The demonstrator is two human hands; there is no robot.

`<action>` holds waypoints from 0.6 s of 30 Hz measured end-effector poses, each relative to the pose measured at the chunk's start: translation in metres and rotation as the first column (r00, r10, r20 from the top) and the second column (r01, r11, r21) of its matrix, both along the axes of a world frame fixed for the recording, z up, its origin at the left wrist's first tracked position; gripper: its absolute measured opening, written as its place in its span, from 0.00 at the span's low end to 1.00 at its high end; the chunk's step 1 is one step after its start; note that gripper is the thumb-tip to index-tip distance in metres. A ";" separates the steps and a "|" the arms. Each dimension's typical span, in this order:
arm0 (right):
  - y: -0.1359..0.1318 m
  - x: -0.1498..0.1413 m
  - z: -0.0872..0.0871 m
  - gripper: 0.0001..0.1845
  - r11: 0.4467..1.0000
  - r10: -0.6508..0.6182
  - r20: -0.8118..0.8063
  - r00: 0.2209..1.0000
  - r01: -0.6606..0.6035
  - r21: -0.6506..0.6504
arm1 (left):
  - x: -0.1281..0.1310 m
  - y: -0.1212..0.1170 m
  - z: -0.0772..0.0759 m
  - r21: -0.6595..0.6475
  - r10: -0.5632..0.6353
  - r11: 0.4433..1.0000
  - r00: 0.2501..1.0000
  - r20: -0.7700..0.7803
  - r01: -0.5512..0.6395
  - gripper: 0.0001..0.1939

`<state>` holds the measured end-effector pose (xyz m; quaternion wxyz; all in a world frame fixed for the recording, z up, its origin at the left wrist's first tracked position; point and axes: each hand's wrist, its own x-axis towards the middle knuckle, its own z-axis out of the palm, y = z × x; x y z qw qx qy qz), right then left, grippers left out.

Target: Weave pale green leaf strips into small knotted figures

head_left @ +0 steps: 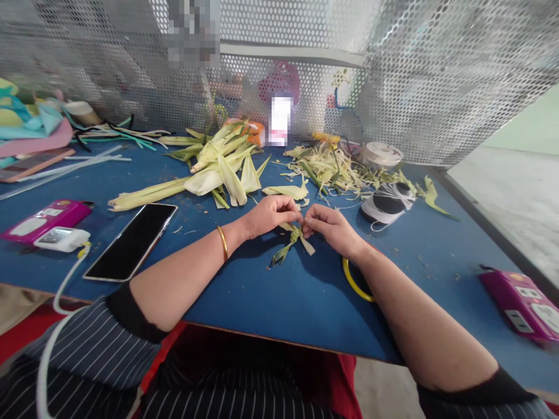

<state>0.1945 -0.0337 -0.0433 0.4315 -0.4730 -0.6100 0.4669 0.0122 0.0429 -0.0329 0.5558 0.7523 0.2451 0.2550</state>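
Location type: craft workshop. Indicators: blue surface (244, 302) bounded by a perforated partition (437, 75), carrying stripped husks (222, 169), shredded scraps (334, 171), wound thread (388, 203), and magenta power-outlet units (522, 305) at both sides.

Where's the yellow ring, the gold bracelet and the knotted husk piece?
Yellow ring (351, 284): head view, on its curved band.
Gold bracelet (223, 243): head view, on its band.
Knotted husk piece (295, 234): head view, on its knot.

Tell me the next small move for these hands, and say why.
I would probably tug gently with the right hand while the left hand steadies the small husk bundle: both hands pinch close together at its upper end, and a loose strip sticks out below the right hand, so it may need tightening.
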 end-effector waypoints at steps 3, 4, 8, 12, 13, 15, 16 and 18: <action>0.000 0.000 0.001 0.14 1.000 -0.008 0.024 1.000 0.007 0.006 | -0.001 0.000 0.002 -0.068 -0.064 0.996 0.998 0.004 0.064 0.10; 0.000 0.001 0.002 0.14 1.000 -0.012 0.038 0.999 0.012 0.009 | -0.001 0.000 0.002 -0.086 -0.080 0.993 0.997 0.005 0.080 0.11; 0.000 0.001 0.001 0.13 0.999 -0.017 0.090 0.996 0.014 0.032 | -0.001 -0.001 0.002 -0.118 -0.092 0.989 0.996 0.000 0.091 0.11; 0.000 0.001 -0.001 0.13 0.998 0.001 0.124 0.992 -0.008 0.060 | 0.001 0.000 -0.001 -0.076 -0.068 0.995 0.996 -0.055 0.064 0.10; 0.000 0.001 -0.001 0.13 0.998 0.004 0.147 0.989 -0.014 0.068 | 0.002 0.000 -0.001 -0.063 -0.063 0.996 0.996 -0.067 0.059 0.10; 0.000 0.001 -0.001 0.12 0.996 0.008 0.197 0.980 -0.025 0.085 | 0.003 -0.001 -0.001 -0.041 -0.058 0.998 0.995 -0.087 0.054 0.09; 0.000 0.001 -0.001 0.12 0.995 0.009 0.216 0.976 -0.029 0.092 | 0.003 -0.001 -0.001 -0.031 -0.057 0.998 0.994 -0.098 0.055 0.09; 0.000 0.001 -0.002 0.11 0.995 0.014 0.231 0.973 -0.036 0.091 | 0.003 -0.002 0.000 -0.014 -0.052 0.999 0.991 -0.125 0.050 0.08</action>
